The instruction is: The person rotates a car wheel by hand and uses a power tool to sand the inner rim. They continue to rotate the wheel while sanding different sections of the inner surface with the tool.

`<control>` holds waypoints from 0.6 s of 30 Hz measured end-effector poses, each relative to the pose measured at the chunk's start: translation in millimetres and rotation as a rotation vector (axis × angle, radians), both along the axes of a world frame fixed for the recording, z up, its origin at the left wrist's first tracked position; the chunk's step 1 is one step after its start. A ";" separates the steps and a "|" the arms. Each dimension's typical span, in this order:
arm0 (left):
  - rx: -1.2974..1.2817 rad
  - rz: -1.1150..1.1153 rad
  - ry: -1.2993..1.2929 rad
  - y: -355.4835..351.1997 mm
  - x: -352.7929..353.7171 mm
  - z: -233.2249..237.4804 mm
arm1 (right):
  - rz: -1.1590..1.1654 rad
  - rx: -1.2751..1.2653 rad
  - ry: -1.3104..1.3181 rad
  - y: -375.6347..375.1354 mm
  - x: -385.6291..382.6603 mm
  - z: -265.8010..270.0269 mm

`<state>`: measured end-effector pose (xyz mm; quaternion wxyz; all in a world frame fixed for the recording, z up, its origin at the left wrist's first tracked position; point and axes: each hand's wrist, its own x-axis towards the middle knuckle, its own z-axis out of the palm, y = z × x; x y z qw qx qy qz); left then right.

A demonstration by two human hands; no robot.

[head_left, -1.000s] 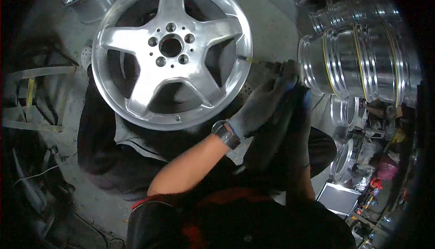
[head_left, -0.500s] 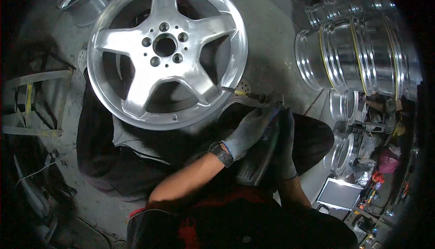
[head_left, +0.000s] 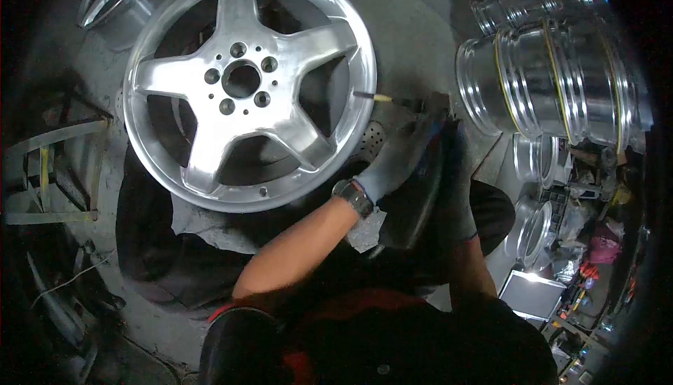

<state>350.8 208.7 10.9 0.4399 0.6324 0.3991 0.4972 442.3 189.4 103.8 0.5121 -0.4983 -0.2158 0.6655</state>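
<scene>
Both gloved hands are wrapped round a dark power tool (head_left: 424, 199) with a long body. My left hand (head_left: 396, 164), a watch at its wrist, grips it from the left near the front. On its right side is my right hand (head_left: 457, 192). From the tool's head a thin shaft with a yellowish band (head_left: 382, 97) points left, its tip at the wheel's rim. The polished five-spoke wheel (head_left: 242, 143) lies tilted over my legs, face up. Fingertips of both hands are dark and partly blurred.
Stacked shiny rims (head_left: 519, 80) stand at the right, with smaller rims (head_left: 529, 234) below. A metal frame (head_left: 59, 132) is at the left, another wheel (head_left: 116, 3) at the top left. Tools and a bright-edged panel (head_left: 531, 296) lie at the lower right.
Both hands and the tool have moved up and slightly right in view. The shaft's tip has gone from the wheel's lower right edge up along its right rim. The wheel appears slightly further left.
</scene>
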 end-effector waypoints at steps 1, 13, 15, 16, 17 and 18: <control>-0.421 -0.119 -0.236 10.7 -16.4 36.2 | -0.001 -0.003 0.001 3.9 -1.5 1.9; -0.739 -0.137 -0.632 -54.5 -5.7 32.6 | -0.036 -0.229 -0.011 -35.8 12.2 1.5; -0.705 -0.100 -0.538 -58.7 -5.1 36.6 | -0.010 -0.247 -0.049 -38.3 15.8 -0.6; -0.789 -0.104 -0.622 -56.8 -0.8 34.2 | -0.008 -0.245 -0.047 -37.2 12.4 4.2; -0.871 -0.109 -0.707 -54.3 1.7 32.1 | -0.016 -0.249 0.015 -35.1 7.3 12.5; -0.868 -0.109 -0.706 -48.8 1.7 31.2 | -0.025 -0.253 0.075 -31.0 0.3 22.4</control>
